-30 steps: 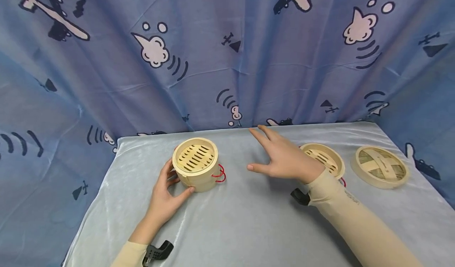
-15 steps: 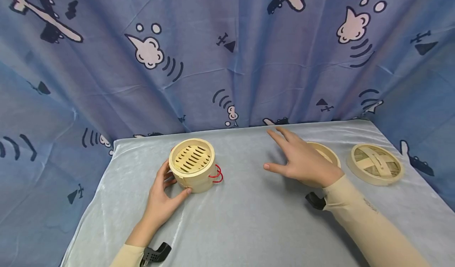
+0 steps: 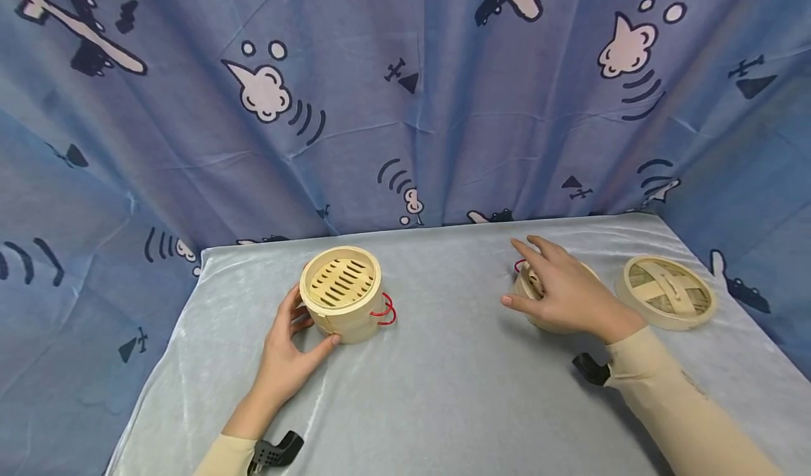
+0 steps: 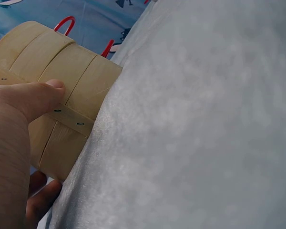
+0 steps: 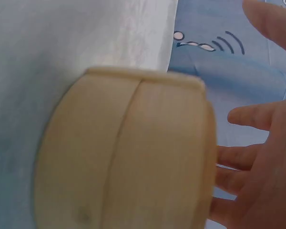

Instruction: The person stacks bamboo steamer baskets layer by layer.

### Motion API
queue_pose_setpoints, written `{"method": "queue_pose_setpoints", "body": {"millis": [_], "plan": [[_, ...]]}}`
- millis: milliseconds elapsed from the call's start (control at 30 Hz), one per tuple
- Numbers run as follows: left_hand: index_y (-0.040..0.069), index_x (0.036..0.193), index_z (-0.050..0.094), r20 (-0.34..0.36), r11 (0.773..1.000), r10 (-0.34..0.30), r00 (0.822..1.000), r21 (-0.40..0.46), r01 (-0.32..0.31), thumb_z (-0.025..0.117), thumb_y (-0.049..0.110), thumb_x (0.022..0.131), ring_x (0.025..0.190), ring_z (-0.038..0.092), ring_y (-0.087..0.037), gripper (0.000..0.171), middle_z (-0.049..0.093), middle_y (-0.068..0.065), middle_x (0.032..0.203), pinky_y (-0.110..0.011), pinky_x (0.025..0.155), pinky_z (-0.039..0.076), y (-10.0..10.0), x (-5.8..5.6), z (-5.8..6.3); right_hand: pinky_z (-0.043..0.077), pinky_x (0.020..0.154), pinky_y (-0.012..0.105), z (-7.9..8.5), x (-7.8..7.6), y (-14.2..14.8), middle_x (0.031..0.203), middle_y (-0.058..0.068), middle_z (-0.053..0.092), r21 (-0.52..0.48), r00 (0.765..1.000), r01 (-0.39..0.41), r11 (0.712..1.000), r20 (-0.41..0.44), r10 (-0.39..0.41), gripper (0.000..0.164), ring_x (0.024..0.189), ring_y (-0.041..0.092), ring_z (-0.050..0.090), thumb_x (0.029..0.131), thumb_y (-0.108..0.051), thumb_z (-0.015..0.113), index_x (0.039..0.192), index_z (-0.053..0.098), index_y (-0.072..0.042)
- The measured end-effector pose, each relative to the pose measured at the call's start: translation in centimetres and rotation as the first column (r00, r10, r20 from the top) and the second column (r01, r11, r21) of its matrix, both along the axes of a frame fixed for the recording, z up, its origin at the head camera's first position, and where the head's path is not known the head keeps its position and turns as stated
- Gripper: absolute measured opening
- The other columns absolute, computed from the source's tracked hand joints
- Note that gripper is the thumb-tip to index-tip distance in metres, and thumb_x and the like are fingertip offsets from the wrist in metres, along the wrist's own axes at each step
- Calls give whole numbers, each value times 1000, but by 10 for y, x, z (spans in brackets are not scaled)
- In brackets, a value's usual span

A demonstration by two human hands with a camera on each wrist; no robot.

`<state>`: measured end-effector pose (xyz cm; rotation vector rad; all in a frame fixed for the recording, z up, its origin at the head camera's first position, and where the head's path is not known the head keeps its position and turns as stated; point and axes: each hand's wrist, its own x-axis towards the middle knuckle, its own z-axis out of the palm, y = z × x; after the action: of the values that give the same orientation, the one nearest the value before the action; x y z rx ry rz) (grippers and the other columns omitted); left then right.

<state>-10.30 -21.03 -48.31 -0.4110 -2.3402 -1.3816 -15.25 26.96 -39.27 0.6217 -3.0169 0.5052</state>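
Observation:
My left hand [image 3: 285, 360] grips a stacked round bamboo steamer [image 3: 355, 321] on the left of the cloth, its thumb across the front wall and the other fingers round the far left side. The steamer has a slatted top layer and red loop handles on its right. In the left wrist view, the thumb [image 4: 43, 98] presses the pale wooden wall. Above a second slatted steamer basket [image 5: 152, 157] hovers my right hand [image 3: 570, 293], fingers spread, hiding much of that basket in the head view. The right wrist view shows the fingers apart from the basket's wall.
A round woven bamboo lid [image 3: 668, 293] with a strap handle lies at the far right. Pale grey velvety cloth [image 3: 443, 377] covers the table. Behind it hangs a blue printed curtain [image 3: 367, 96].
My right hand has moved right, from the middle of the table to over the second basket. My left hand keeps its hold on the stacked steamer. The head view has shifted slightly.

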Motion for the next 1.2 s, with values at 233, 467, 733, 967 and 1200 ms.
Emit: {"method": "queue_pose_setpoints", "body": {"millis": [233,467,733,967,1200], "plan": [[18,172,33,5,999,-38,999,5,38,100,3,78,128,61,-31,117,57,-10,152,-45,102,61,-3,0,3,31,119,79,-6,5,16,167,35,34,-4,1000,20,1000,-23,-20,106,151,59,33,95,-69,75,172,34,-9],[23,172,34,11,999,-44,999,21,44,99,7,80,129,60,-29,114,57,-6,153,-43,103,60,-4,0,3,34,116,81,-10,8,32,165,37,35,16,998,48,999,-32,-48,106,148,61,36,93,-67,77,169,37,-4],[15,171,34,29,1000,-20,999,19,20,99,-2,76,129,61,-31,117,57,-12,151,-54,102,59,0,1,5,34,114,83,-15,11,45,163,43,34,42,997,76,996,-5,-76,111,145,66,35,91,-67,80,165,39,5],[-4,166,36,11,999,-26,1000,28,26,95,-11,74,125,61,-39,109,58,-22,147,-63,99,58,12,12,31,38,111,82,-19,14,52,159,41,40,1,997,73,997,-6,-73,106,143,63,41,92,-65,80,164,42,2],[5,169,36,24,999,-22,999,29,21,96,-8,76,127,60,-36,111,57,-17,150,-58,101,58,9,8,22,41,110,79,-25,13,60,160,38,39,-39,996,85,996,29,-84,114,142,61,44,92,-65,81,168,32,5]]}}
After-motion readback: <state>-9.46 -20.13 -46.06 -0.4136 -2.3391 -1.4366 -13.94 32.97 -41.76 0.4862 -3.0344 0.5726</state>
